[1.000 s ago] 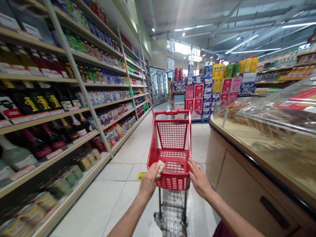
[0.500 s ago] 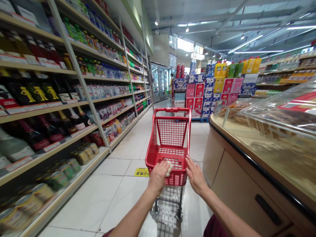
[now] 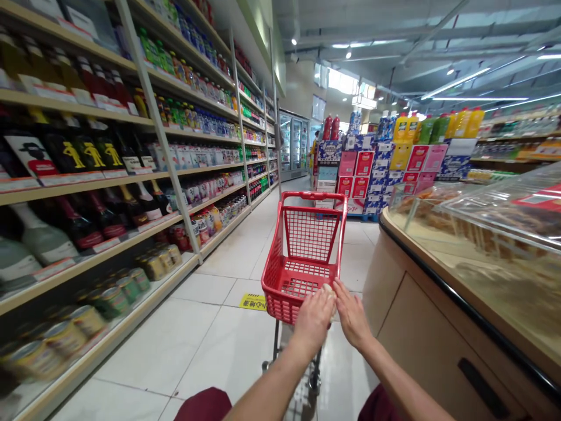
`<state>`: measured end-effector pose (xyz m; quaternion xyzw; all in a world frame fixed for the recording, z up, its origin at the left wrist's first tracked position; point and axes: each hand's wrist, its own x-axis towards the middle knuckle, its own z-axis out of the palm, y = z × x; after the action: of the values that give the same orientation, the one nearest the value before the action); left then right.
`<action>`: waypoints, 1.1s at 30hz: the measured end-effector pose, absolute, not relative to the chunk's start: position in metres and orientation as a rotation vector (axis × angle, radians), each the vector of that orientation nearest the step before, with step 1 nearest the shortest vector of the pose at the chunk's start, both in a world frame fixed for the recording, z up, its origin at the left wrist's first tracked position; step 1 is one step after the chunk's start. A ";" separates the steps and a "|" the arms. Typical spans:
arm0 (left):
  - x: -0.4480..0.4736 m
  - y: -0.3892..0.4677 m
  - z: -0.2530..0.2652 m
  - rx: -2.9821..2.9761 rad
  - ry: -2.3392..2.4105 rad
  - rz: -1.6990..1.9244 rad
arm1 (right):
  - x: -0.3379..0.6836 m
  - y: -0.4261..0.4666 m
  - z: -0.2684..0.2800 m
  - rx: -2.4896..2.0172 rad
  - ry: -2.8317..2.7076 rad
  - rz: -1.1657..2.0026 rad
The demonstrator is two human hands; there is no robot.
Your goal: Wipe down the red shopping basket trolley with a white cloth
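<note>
Red plastic-mesh shopping cart (image 3: 307, 266) standing on white-tiled floor (image 3: 188, 342), handle (image 3: 313, 195) pointing away, long axis running forward. Left hand (image 3: 313, 318) clamping pale crumpled cloth (image 3: 328, 288) at cart's near right corner; right hand (image 3: 353, 316) extending flat alongside, uncurled.

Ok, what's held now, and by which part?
The left hand holds a pale cloth; which part is hidden. The right hand shows no hold.

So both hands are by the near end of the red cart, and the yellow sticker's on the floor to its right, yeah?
Not quite: the head view shows the yellow sticker on the floor to the left of the red cart. The left hand and right hand are by its near end.
</note>
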<state>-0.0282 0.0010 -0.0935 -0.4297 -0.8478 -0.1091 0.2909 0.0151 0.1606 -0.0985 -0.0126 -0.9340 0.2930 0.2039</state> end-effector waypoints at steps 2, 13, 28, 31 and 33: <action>-0.034 -0.014 -0.093 -1.092 -2.251 -0.250 | 0.015 0.162 -0.099 -0.016 -2.613 0.801; -0.029 -0.016 -0.102 -1.125 -2.184 -0.191 | 0.016 0.168 -0.102 -0.047 -2.544 0.873; -0.058 -0.062 -0.094 -0.873 -2.246 -0.088 | 0.018 0.169 -0.098 -0.113 -2.562 0.941; -0.050 -0.043 -0.100 -1.012 -2.178 -0.113 | 0.017 0.162 -0.102 -0.111 -2.564 0.888; -0.044 -0.025 -0.105 -1.160 -2.123 -0.118 | 0.016 0.162 -0.103 -0.098 -2.582 0.827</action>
<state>-0.0438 -0.0250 -0.1050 -0.4482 -0.8203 -0.0456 0.3523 0.0163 0.1615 -0.1035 -0.0354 -0.9300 0.2979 0.2124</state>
